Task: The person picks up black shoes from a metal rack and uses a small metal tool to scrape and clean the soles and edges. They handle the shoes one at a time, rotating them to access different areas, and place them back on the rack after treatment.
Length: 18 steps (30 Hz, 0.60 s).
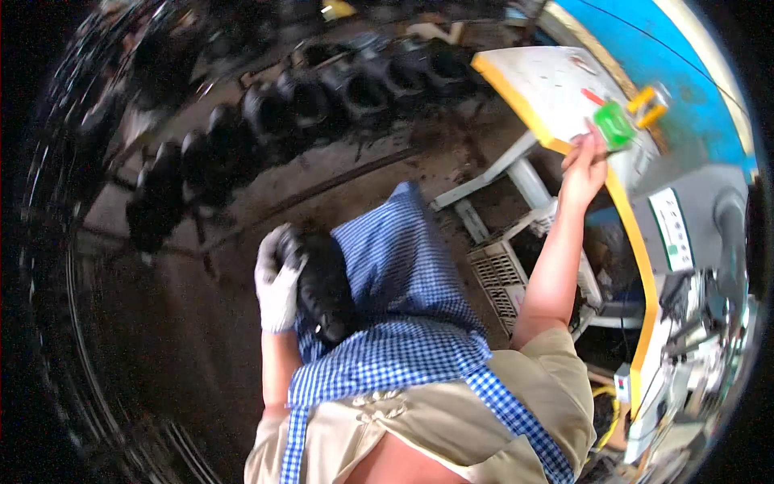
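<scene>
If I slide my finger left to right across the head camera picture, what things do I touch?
Row of black moulded parts → gloved left hand holding a black part → blue checked apron → plastic crate → bare right hand → green button.

The floor (242,315) is dark and dirty concrete. A curved row of black moulded parts (266,121) stands along the back, and a white plastic crate (496,278) lies beside a blue machine (685,73) with a yellow-edged panel (548,89).

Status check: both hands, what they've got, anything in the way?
Left hand, gloved, grips a black part against the checked apron. Right hand, bare, at the green pad on the white panel. Nothing between them.
</scene>
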Available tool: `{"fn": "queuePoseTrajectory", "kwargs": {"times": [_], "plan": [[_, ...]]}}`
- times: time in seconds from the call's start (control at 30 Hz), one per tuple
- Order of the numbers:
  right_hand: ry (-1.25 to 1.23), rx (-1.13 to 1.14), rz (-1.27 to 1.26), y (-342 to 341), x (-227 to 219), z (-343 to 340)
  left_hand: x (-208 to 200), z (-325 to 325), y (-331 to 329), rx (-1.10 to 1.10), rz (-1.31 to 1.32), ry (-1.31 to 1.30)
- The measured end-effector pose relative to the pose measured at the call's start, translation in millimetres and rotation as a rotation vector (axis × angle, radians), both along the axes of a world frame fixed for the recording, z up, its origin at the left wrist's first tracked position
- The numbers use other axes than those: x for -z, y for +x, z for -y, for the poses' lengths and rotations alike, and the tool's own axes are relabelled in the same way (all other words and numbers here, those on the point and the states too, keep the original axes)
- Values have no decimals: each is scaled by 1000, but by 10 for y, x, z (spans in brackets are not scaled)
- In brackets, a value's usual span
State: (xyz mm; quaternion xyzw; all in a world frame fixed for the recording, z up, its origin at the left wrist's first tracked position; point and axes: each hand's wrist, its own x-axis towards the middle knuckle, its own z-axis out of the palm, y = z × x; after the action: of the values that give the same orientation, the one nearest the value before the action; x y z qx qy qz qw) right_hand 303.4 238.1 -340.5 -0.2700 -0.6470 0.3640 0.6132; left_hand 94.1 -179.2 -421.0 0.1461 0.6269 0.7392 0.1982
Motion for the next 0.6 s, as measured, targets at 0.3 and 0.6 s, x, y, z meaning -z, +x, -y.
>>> {"fn": "queuePoseTrajectory", "kwargs": {"times": [0.3, 0.6], "plan": [[287, -981, 667, -1000, 525, 2003, -76, 69, 5, 77, -54, -36], [624, -994, 734, -1158, 203, 2146, -78, 144, 17, 91, -3, 82]]}}
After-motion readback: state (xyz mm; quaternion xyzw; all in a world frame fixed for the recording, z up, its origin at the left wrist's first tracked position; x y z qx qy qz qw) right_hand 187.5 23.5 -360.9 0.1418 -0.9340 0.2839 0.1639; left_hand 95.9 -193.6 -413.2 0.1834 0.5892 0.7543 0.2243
